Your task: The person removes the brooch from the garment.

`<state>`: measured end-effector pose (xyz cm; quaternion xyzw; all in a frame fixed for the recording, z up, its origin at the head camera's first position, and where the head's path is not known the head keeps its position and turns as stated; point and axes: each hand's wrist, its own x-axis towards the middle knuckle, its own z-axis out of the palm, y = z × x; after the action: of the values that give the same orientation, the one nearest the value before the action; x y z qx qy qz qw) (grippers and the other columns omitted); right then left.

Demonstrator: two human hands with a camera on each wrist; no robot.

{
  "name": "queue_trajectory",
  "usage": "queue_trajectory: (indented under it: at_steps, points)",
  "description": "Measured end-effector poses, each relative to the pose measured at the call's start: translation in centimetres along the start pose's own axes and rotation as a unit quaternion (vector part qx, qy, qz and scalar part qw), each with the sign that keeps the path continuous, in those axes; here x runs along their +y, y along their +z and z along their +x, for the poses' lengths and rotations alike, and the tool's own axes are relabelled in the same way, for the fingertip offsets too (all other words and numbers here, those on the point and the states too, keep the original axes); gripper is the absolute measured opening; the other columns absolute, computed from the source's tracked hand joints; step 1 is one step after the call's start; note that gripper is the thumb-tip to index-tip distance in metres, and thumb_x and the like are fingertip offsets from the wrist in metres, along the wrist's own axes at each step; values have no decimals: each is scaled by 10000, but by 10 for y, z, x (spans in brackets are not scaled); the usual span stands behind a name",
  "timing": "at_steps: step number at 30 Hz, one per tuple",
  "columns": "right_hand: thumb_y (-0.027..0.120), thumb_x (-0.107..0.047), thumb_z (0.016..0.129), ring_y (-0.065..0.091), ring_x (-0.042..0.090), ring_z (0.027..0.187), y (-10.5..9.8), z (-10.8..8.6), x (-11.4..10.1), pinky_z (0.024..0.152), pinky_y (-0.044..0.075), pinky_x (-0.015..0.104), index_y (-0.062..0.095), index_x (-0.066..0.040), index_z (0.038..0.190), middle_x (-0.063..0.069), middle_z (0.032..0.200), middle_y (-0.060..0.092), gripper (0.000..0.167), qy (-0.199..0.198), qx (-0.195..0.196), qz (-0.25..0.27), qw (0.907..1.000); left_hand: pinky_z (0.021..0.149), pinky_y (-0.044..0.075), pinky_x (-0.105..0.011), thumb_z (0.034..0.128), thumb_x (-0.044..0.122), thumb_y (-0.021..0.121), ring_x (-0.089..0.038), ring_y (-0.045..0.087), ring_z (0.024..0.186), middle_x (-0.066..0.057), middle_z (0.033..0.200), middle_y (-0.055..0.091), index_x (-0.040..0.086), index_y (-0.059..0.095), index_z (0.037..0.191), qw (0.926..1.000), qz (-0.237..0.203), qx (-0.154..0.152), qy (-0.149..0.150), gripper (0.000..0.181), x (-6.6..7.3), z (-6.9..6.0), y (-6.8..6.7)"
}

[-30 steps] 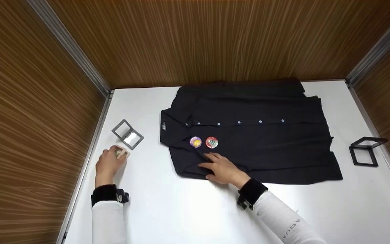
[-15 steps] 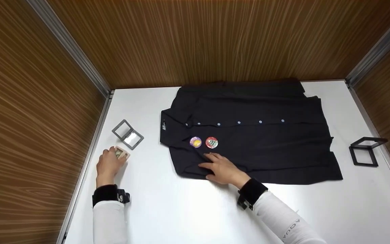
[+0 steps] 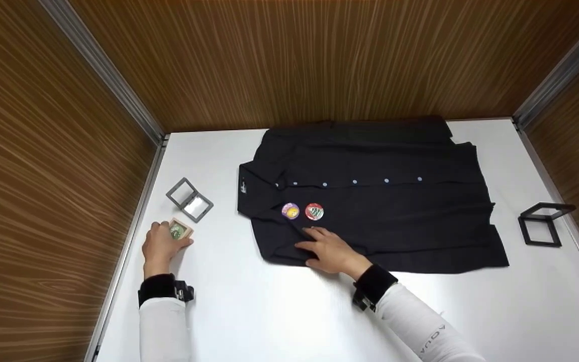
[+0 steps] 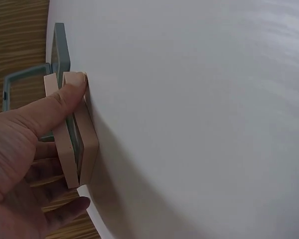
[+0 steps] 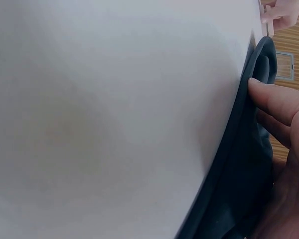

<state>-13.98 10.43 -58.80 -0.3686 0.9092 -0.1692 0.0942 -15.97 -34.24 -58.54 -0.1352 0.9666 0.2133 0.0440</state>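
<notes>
My left hand (image 3: 161, 247) grips a small beige square case (image 3: 178, 230) with something green inside, at the table's left side. In the left wrist view the thumb of that hand (image 4: 22, 144) lies across the edges of the case (image 4: 87, 144), whose two halves stand slightly apart; other fingers are behind. My right hand (image 3: 331, 251) rests with spread fingers on a dark buttoned shirt (image 3: 400, 221), just below a purple-yellow badge (image 3: 290, 211) and a red badge (image 3: 314, 211). In the right wrist view the hand (image 5: 289, 124) touches the shirt's edge (image 5: 234, 174).
A grey hinged frame (image 3: 190, 199) lies unfolded just beyond the beige case. Another, black hinged frame (image 3: 541, 218) stands part-folded at the right of the white table (image 3: 269, 317). Wood-patterned panels (image 3: 319, 65) enclose the back and sides.
The left fingers have shifted on the beige case, and more of its green inside shows. The thumb has moved down to the case's near corner. My right hand and the shirt have stayed still.
</notes>
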Motion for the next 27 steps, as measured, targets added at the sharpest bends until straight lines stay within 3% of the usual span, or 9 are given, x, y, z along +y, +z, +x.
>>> queue_trajectory:
  at_steps: [4,10,13,19,27]
  points:
    - [721,-263,889,381,375,1343,0,0,0,1059,368,529,621,-185,1335,184,1482,418,464,23,-26,-9,10000,775,495,-548,734,331,866,-426,543,971,-313,1135,495,-162,489,1286,9999,-94,26,-45,831,0,0,-1]
    - [722,-268,887,382,376,1341,0,1,0,1059,368,529,624,-184,1331,184,1480,421,463,11,-22,-55,10000,822,473,-508,829,386,743,-397,505,987,-331,1214,465,-152,367,1406,9983,-294,-471,-172,874,0,-1,-6]
    - [723,-265,887,387,378,1337,0,1,0,1057,368,531,628,-181,1327,186,1476,425,458,-18,-3,-48,10000,826,473,-474,857,334,680,-376,509,980,-327,1219,472,-171,323,1422,9964,-527,-617,-226,837,-1,-1,-9]
    - [723,-256,885,392,387,1331,0,1,0,1048,372,544,630,-175,1322,191,1470,431,455,-25,26,-39,10000,773,495,-439,845,210,704,-344,552,917,-277,1078,545,-192,453,1317,9949,-780,-613,-176,670,-3,0,-10]
    - [719,-269,890,374,386,1345,1,1,0,1066,357,540,618,-187,1340,185,1488,409,469,42,-61,3,10000,778,483,-483,786,205,775,-381,543,928,-292,1095,529,-188,467,1299,9975,-593,-387,-76,716,-2,2,-9]
